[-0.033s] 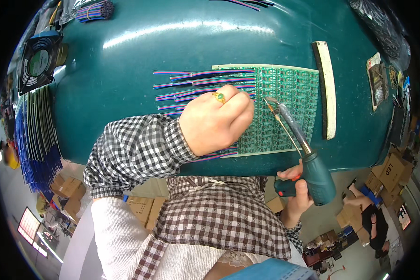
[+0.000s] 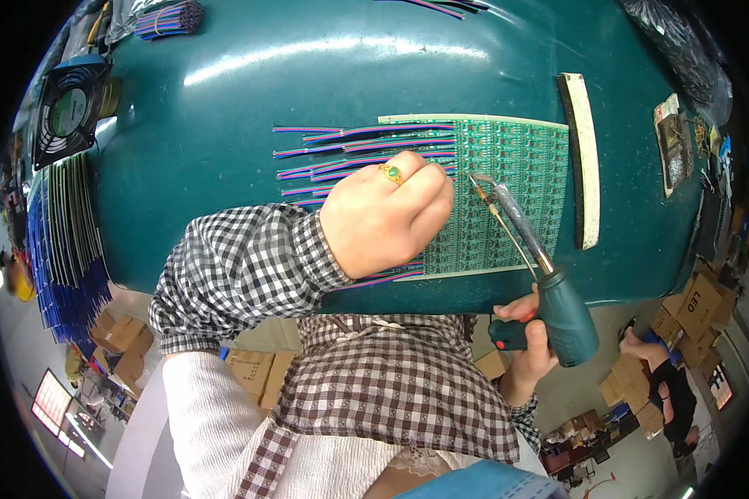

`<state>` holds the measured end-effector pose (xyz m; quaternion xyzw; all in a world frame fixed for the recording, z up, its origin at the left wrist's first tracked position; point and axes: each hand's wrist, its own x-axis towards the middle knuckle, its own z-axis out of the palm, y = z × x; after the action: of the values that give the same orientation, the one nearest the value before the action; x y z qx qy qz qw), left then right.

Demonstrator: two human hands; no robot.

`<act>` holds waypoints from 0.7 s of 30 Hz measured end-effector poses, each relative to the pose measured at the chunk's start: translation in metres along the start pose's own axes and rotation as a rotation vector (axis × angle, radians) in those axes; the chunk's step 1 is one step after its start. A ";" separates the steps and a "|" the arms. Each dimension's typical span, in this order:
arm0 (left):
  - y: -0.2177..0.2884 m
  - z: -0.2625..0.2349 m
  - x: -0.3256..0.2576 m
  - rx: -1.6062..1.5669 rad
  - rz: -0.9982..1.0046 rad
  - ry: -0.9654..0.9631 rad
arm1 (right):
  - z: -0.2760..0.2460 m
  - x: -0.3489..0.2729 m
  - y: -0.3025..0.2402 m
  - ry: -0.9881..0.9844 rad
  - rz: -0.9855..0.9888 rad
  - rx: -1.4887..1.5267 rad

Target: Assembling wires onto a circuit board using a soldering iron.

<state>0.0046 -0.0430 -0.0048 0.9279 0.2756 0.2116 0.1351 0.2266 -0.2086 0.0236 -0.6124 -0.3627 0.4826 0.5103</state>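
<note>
A green circuit-board panel (image 2: 508, 208) lies on the table, its many small boards in rows. Flat multicoloured ribbon wires (image 2: 366, 146) run leftward from its left part. Over these wires and the panel rests my left hand (image 2: 387, 214), closed, a ring with a green stone on one finger; its fingertips and anything between them are hidden. My right hand (image 2: 531, 345) grips the handle of a dark green soldering gun (image 2: 567, 320) beyond the table's near edge. Its thin tip points at the panel, just right of my left fingers; I cannot tell whether it touches.
A black-and-white strip (image 2: 584, 162) lies right of the panel. At the left stand a black fan (image 2: 68, 112) and a stack of wired boards (image 2: 62, 241). A wire bundle (image 2: 171, 20) sits far left, a small dark tray (image 2: 674, 148) far right. Another person (image 2: 674, 403) is behind at right.
The soldering gun's tip has shifted very slightly left. My left hand has stayed in place. The person in the background has moved a little.
</note>
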 end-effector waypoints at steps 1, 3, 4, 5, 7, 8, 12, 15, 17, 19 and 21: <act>0.000 -0.001 0.000 -0.009 -0.005 -0.014 | 0.000 0.000 0.000 -0.012 0.002 -0.010; 0.000 -0.001 0.000 -0.012 -0.007 -0.021 | 0.001 0.000 0.000 -0.024 0.006 -0.020; 0.000 -0.001 0.001 -0.014 -0.010 -0.028 | 0.001 0.001 0.000 -0.032 0.010 -0.031; 0.000 -0.002 0.001 -0.015 -0.009 -0.029 | 0.002 0.001 -0.001 -0.041 0.015 -0.042; 0.000 -0.003 0.002 -0.016 -0.008 -0.039 | 0.004 0.000 -0.001 -0.030 0.024 -0.028; 0.000 -0.003 0.002 -0.017 -0.009 -0.039 | 0.005 0.000 -0.001 -0.020 0.034 -0.013; 0.000 -0.004 0.002 -0.018 -0.017 -0.056 | 0.006 0.002 -0.001 -0.023 0.043 -0.009; 0.000 -0.005 0.002 -0.020 -0.018 -0.061 | 0.006 0.002 -0.003 -0.027 0.049 -0.012; 0.000 -0.005 0.002 -0.021 -0.019 -0.064 | 0.007 0.002 -0.003 -0.015 0.059 -0.016; 0.000 -0.004 0.003 -0.022 -0.011 -0.057 | 0.006 0.002 -0.002 -0.020 0.058 -0.016; 0.000 -0.001 0.003 -0.027 -0.013 -0.049 | 0.006 0.002 -0.001 -0.020 0.058 -0.019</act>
<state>0.0059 -0.0412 -0.0031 0.9291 0.2754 0.1916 0.1558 0.2216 -0.2047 0.0242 -0.6227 -0.3546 0.4999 0.4864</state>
